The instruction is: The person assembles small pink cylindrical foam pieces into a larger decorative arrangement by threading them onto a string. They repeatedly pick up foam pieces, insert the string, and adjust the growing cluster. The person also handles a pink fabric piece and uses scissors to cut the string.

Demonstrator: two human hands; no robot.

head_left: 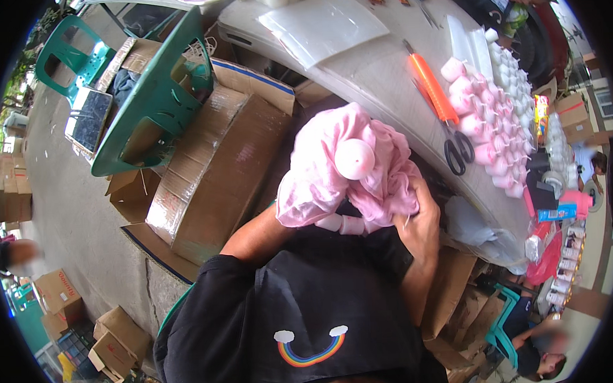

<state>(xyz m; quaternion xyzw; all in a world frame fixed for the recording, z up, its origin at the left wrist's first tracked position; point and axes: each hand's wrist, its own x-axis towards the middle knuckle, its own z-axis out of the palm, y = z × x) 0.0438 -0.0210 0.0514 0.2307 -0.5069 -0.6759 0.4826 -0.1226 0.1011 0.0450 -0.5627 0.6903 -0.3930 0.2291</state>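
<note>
Two hands at work: our right hand (419, 218) grips a bunched pink cloth (332, 167) from the right, fingers curled tight into its folds; our left hand is buried under the cloth, so we cannot tell how its fingers lie.
Cloth position: held up in front of our chest, just off the near edge of the grey table (377, 81), above our black shirt (304, 306).
Pink candle: one round-ended pink candle (354, 158) pokes out of the cloth's top, and pale candle ends (345, 224) show under its lower hem.
Risk of a slip: we judge the top candle could slide out, since only loose cloth surrounds it and no finger visibly pins it.
Risk below: anything dropped would likely land on our lap or roll down among the cardboard boxes (211, 174) to our left.
Risk from the hem: the candle ends under the cloth look barely caught; easing the right-hand grip could let them fall.
Table hazards: scissors (459, 149) and an orange-handled cutter (432, 86) lie near the rows of pink candles (483, 128); a swing of the cloth could topple those rows.
Crowding: another person sits low at the right, well apart from our hands.
</note>
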